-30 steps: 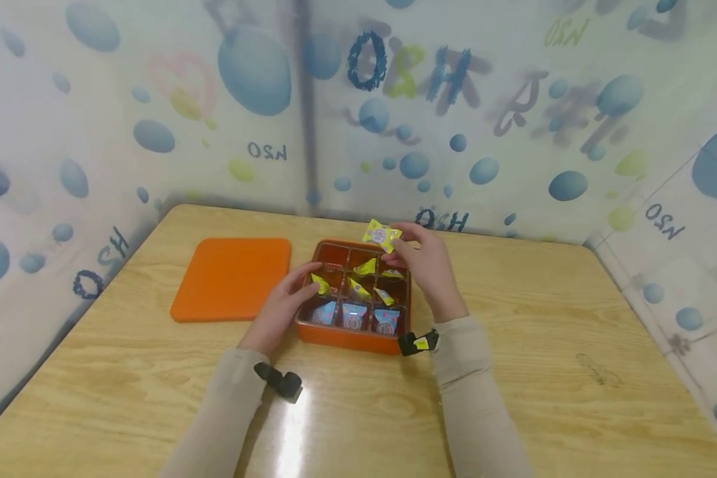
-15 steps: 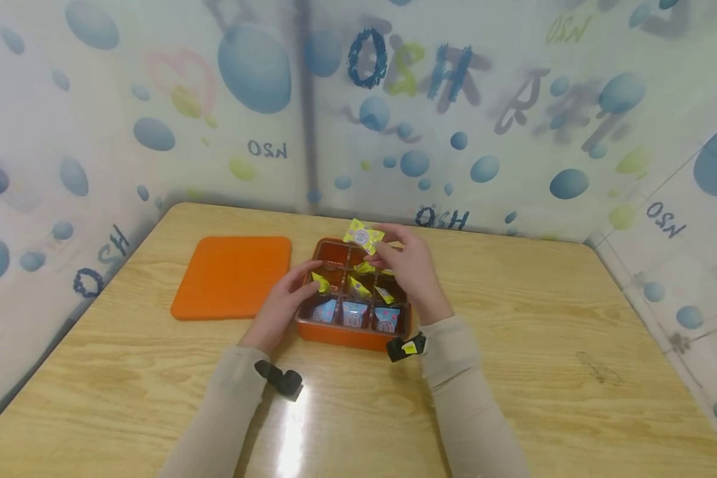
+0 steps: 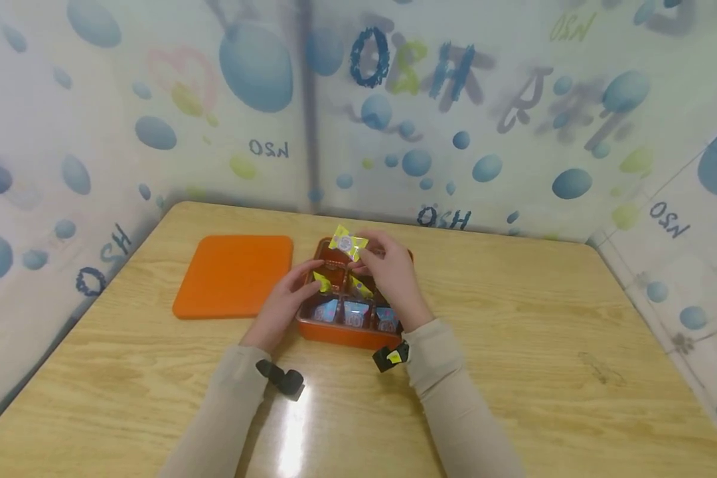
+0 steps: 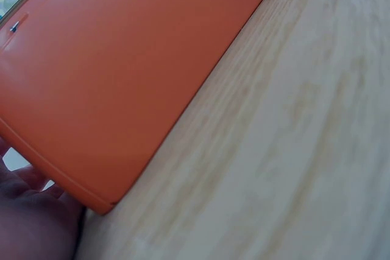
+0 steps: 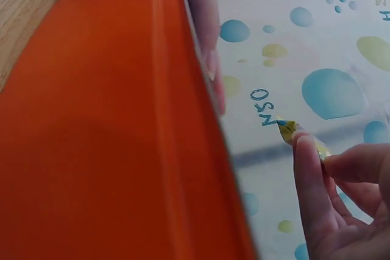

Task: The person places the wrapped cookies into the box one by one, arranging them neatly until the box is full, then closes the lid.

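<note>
In the head view, an orange divided box [image 3: 346, 337] stands on the table with small wrapped candies in its compartments. My right hand [image 3: 388, 269] is above its back part and pinches a yellow wrapped candy [image 3: 345, 243] between thumb and fingertips. The right wrist view shows this candy [image 5: 288, 131] beyond the box wall [image 5: 109, 120]. My left hand [image 3: 283, 302] rests at the box's left side, its fingers reaching over the rim. Yellow candies [image 3: 322, 282] lie in the middle row and blue candies [image 3: 355, 313] in the front row. My right hand hides the right-hand compartments behind the front row.
A flat orange lid [image 3: 236, 275] lies on the wooden table [image 3: 544, 345] to the left of the box. A wall [image 3: 496, 119] with a bubble pattern rises behind the table's back edge.
My right hand has carried the yellow candy leftward, from the box's back right to over its back left. The left hand stays at the box's left side.
</note>
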A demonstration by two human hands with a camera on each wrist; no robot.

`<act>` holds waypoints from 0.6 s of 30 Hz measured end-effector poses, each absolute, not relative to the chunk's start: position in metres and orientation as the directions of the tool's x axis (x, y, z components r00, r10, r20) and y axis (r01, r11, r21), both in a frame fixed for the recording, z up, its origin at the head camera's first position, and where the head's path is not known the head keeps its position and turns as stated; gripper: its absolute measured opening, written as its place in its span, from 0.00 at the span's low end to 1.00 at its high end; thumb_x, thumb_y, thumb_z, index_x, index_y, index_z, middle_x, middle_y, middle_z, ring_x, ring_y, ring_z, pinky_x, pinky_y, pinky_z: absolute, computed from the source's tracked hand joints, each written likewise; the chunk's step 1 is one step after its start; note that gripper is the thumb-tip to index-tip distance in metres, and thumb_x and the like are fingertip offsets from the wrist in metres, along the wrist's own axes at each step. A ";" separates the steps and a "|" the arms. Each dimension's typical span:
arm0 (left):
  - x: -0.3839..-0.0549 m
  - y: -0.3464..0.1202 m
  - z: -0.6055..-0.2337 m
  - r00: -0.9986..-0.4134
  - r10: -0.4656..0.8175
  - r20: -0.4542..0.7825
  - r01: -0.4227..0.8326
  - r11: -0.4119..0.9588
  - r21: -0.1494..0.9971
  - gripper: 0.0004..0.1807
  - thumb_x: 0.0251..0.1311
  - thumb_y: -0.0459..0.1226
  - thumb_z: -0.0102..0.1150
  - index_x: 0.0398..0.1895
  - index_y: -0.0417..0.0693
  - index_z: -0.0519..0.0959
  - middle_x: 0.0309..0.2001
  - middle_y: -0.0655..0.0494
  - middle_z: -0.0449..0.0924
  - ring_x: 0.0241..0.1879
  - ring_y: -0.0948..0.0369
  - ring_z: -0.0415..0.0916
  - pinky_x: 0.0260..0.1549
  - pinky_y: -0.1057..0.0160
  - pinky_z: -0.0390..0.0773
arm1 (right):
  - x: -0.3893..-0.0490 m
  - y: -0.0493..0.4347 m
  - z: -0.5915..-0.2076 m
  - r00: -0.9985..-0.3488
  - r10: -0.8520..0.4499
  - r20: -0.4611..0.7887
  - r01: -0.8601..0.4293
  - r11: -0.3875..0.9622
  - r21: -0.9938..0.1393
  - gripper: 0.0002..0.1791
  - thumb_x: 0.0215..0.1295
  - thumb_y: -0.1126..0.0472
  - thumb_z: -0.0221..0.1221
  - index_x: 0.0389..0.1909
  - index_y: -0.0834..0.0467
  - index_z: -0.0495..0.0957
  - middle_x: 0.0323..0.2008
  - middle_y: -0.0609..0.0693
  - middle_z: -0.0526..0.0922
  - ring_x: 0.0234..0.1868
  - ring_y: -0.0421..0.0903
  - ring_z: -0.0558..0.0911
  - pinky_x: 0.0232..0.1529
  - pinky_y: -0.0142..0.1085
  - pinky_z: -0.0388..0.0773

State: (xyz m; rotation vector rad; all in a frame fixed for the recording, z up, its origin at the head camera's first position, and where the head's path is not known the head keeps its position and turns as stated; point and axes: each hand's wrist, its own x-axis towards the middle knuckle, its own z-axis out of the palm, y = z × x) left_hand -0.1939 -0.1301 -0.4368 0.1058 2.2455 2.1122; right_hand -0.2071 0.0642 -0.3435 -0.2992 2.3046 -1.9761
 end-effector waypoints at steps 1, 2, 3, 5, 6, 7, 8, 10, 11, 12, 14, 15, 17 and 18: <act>-0.194 -0.130 -0.436 -0.996 0.089 0.003 0.009 0.062 0.998 0.22 0.56 0.46 0.55 0.56 0.64 0.70 0.63 0.66 0.58 0.64 0.61 0.49 0.62 0.53 0.49 | -0.205 0.063 -0.342 -0.978 -0.202 0.056 -0.087 0.152 -0.985 0.18 0.64 0.67 0.49 0.54 0.56 0.70 0.41 0.61 0.72 0.37 0.55 0.80 0.40 0.44 0.77; -0.194 -0.130 -0.436 -0.996 0.090 -0.002 0.004 0.067 0.998 0.22 0.57 0.46 0.55 0.56 0.65 0.69 0.63 0.66 0.58 0.65 0.61 0.49 0.62 0.52 0.49 | -0.204 0.063 -0.340 -0.979 -0.198 0.056 -0.088 0.157 -0.984 0.18 0.64 0.67 0.49 0.55 0.56 0.69 0.41 0.61 0.72 0.37 0.56 0.80 0.41 0.44 0.76; -0.194 -0.130 -0.435 -0.996 0.094 -0.005 0.002 0.067 0.998 0.22 0.57 0.46 0.55 0.56 0.65 0.69 0.63 0.67 0.57 0.65 0.61 0.48 0.61 0.52 0.49 | -0.203 0.062 -0.339 -0.980 -0.193 0.057 -0.089 0.164 -0.982 0.18 0.64 0.67 0.49 0.55 0.56 0.69 0.41 0.60 0.72 0.37 0.56 0.80 0.41 0.44 0.76; -0.193 -0.129 -0.435 -0.995 0.096 -0.012 -0.005 0.072 0.997 0.22 0.57 0.46 0.54 0.56 0.66 0.69 0.63 0.67 0.57 0.65 0.60 0.48 0.61 0.50 0.48 | -0.203 0.062 -0.340 -0.982 -0.182 0.054 -0.086 0.173 -0.981 0.18 0.64 0.67 0.49 0.55 0.57 0.69 0.41 0.60 0.71 0.37 0.56 0.80 0.41 0.45 0.76; -0.193 -0.129 -0.435 -0.995 0.097 -0.014 -0.007 0.073 0.997 0.22 0.57 0.46 0.54 0.56 0.66 0.69 0.64 0.67 0.57 0.65 0.60 0.47 0.61 0.50 0.48 | -0.203 0.061 -0.341 -0.982 -0.178 0.057 -0.088 0.174 -0.981 0.18 0.64 0.67 0.49 0.55 0.57 0.69 0.40 0.61 0.71 0.37 0.56 0.80 0.40 0.44 0.76; -0.193 -0.129 -0.434 -0.995 0.097 -0.015 -0.007 0.074 0.997 0.22 0.57 0.46 0.54 0.56 0.67 0.69 0.64 0.67 0.57 0.65 0.61 0.47 0.61 0.50 0.48 | -0.204 0.061 -0.341 -0.983 -0.174 0.057 -0.088 0.175 -0.981 0.18 0.64 0.67 0.49 0.54 0.56 0.69 0.40 0.61 0.71 0.37 0.56 0.80 0.40 0.44 0.76; -0.193 -0.129 -0.434 -0.995 0.100 -0.013 -0.006 0.077 0.997 0.22 0.57 0.46 0.54 0.57 0.67 0.69 0.64 0.67 0.56 0.65 0.61 0.47 0.61 0.50 0.47 | -0.205 0.061 -0.342 -0.984 -0.171 0.057 -0.087 0.177 -0.980 0.18 0.64 0.67 0.49 0.54 0.57 0.70 0.39 0.61 0.71 0.37 0.56 0.80 0.40 0.44 0.77; -0.193 -0.129 -0.434 -0.995 0.098 -0.007 0.001 0.075 0.997 0.22 0.57 0.46 0.54 0.57 0.66 0.69 0.64 0.67 0.56 0.65 0.61 0.47 0.62 0.51 0.48 | -0.206 0.061 -0.344 -0.985 -0.167 0.047 -0.077 0.177 -0.981 0.17 0.64 0.67 0.49 0.54 0.56 0.70 0.38 0.60 0.71 0.36 0.55 0.80 0.40 0.43 0.77; -0.193 -0.129 -0.434 -0.995 0.096 -0.003 0.004 0.073 0.997 0.22 0.57 0.45 0.54 0.57 0.65 0.69 0.64 0.67 0.57 0.65 0.61 0.47 0.62 0.51 0.48 | -0.207 0.061 -0.345 -0.985 -0.167 0.042 -0.072 0.177 -0.982 0.17 0.64 0.67 0.49 0.54 0.56 0.70 0.38 0.60 0.71 0.36 0.54 0.80 0.40 0.43 0.77; -0.193 -0.129 -0.434 -0.995 0.097 0.000 0.007 0.071 0.997 0.22 0.58 0.45 0.54 0.57 0.64 0.69 0.64 0.66 0.56 0.65 0.61 0.47 0.62 0.51 0.48 | -0.207 0.061 -0.346 -0.985 -0.167 0.039 -0.069 0.178 -0.982 0.17 0.64 0.67 0.49 0.54 0.56 0.70 0.38 0.60 0.71 0.36 0.54 0.80 0.39 0.43 0.77; -0.193 -0.129 -0.434 -0.995 0.097 0.009 0.016 0.069 0.997 0.22 0.58 0.45 0.54 0.58 0.62 0.69 0.64 0.65 0.56 0.65 0.60 0.47 0.62 0.52 0.48 | -0.208 0.062 -0.349 -0.986 -0.165 0.034 -0.064 0.178 -0.982 0.17 0.64 0.67 0.50 0.54 0.56 0.70 0.38 0.60 0.71 0.36 0.53 0.81 0.39 0.42 0.77; -0.193 -0.129 -0.435 -0.995 0.095 0.011 0.018 0.069 0.997 0.22 0.58 0.45 0.54 0.58 0.62 0.69 0.64 0.65 0.57 0.65 0.60 0.48 0.62 0.52 0.48 | -0.209 0.062 -0.350 -0.986 -0.165 0.030 -0.060 0.177 -0.982 0.17 0.64 0.67 0.50 0.54 0.56 0.70 0.38 0.60 0.70 0.36 0.53 0.81 0.39 0.42 0.77; -0.192 -0.130 -0.435 -0.996 0.093 0.016 0.022 0.069 0.997 0.22 0.58 0.45 0.54 0.58 0.61 0.69 0.64 0.64 0.57 0.65 0.60 0.47 0.62 0.52 0.48 | -0.209 0.062 -0.352 -0.985 -0.167 0.032 -0.061 0.170 -0.983 0.17 0.63 0.67 0.50 0.54 0.56 0.70 0.38 0.60 0.70 0.36 0.53 0.81 0.39 0.42 0.77; -0.193 -0.130 -0.436 -0.995 0.095 0.020 0.027 0.066 0.997 0.22 0.58 0.45 0.54 0.58 0.61 0.69 0.64 0.64 0.56 0.65 0.60 0.47 0.62 0.52 0.48 | -0.212 0.062 -0.356 -0.986 -0.164 0.038 -0.065 0.163 -0.984 0.17 0.63 0.66 0.50 0.54 0.56 0.70 0.38 0.60 0.70 0.35 0.53 0.81 0.39 0.41 0.77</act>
